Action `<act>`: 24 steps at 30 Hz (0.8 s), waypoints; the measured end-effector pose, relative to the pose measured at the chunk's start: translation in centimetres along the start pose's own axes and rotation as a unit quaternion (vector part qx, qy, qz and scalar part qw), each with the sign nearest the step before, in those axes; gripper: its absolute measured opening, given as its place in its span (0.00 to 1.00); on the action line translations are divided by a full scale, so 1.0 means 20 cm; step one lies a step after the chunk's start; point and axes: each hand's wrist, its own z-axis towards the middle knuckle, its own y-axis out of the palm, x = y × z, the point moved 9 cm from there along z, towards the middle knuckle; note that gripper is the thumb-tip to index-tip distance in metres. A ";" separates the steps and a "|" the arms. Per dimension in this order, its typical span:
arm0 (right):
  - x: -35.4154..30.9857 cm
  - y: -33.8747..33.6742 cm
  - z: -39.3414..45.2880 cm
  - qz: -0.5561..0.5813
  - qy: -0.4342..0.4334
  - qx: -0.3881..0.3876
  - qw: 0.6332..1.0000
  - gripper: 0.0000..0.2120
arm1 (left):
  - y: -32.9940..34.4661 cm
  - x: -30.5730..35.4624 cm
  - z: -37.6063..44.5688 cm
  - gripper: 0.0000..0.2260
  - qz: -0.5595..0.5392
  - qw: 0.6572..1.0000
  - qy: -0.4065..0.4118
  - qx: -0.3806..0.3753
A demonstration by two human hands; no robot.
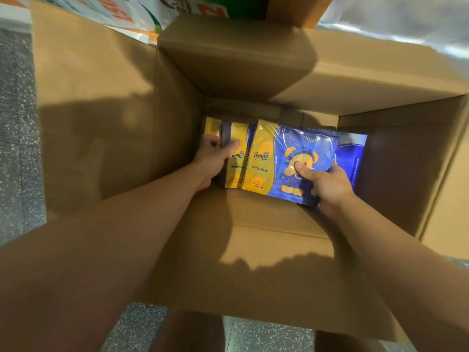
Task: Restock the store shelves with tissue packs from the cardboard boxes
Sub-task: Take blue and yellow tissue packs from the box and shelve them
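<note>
The floor (pixel 15 128) is grey speckled stone, and printed packaging (pixel 119 11) shows at the far left beyond the carton. An open cardboard box (pixel 101 102) stands on that floor with its flaps folded outward; I am looking straight down into it.

Position of the goods: the tissue packs lie at the bottom of the box, toward the far side. The near part of the box bottom is bare cardboard.

Count, as far as visible:
- Two yellow-fronted packs side by side: the left yellow pack (pixel 237 161) and the right yellow pack (pixel 260 158).
- One blue pack (pixel 309 151) with an orange bear figure, lying over the right part of the row.
- One further blue pack (pixel 355 153) at the far right, partly hidden under the box wall's shadow.
More packs may lie underneath; I cannot tell.

Hand state: my left hand (pixel 212 158) grips the left yellow pack, thumb across its front and fingers curled round its left edge. My right hand (pixel 324 184) grips the blue pack at its near right corner, thumb pressed on its face.

Step in hand, by my judgement: removal of packs from the box, before shelving. The next move calls for a firm hold on both packs and a straight upward lift clear of the flaps, as the glossy film wrap is likely to slip.
</note>
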 end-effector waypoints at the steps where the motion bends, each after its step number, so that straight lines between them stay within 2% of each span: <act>1: -0.01 -0.02 -0.01 0.006 -0.002 0.000 1.000 0.17 | 0.01 0.00 0.00 0.31 -0.002 1.000 0.010 -0.009; 4: -0.04 -0.10 -0.06 -0.001 -0.011 0.005 1.000 0.21 | 0.07 0.08 -0.05 0.24 0.069 0.993 0.086 -0.034; 6: -0.07 -0.13 -0.12 0.000 -0.017 0.008 1.000 0.17 | 0.07 0.15 -0.13 0.27 0.096 0.987 0.125 -0.021; 8: -0.11 -0.14 -0.21 0.003 -0.019 -0.004 1.000 0.13 | 0.04 0.21 -0.22 0.28 0.084 0.986 0.141 -0.016; 11: -0.21 -0.13 -0.39 0.012 -0.029 -0.037 0.999 0.11 | -0.04 0.31 -0.44 0.17 0.010 0.992 0.128 -0.019; 13: -0.31 -0.12 -0.54 0.001 -0.042 -0.059 0.997 0.13 | -0.15 0.40 -0.62 0.13 -0.018 0.991 0.133 -0.012; 16: -0.48 -0.03 -0.81 -0.005 -0.066 -0.115 0.991 0.13 | -0.34 0.57 -0.99 0.15 -0.052 0.987 0.151 0.014; 19: -0.67 0.07 -1.13 0.001 -0.091 -0.180 0.979 0.18 | -0.50 0.73 -1.41 0.05 -0.106 0.980 0.170 0.016; 22: -0.88 0.14 -1.48 0.023 -0.101 -0.270 0.957 0.12 | -0.63 0.84 -1.87 0.04 -0.120 0.974 0.190 0.034; 24: -1.01 0.18 -1.73 -0.005 -0.117 -0.324 0.939 0.08 | -0.68 0.87 -2.19 0.05 -0.143 0.966 0.208 0.054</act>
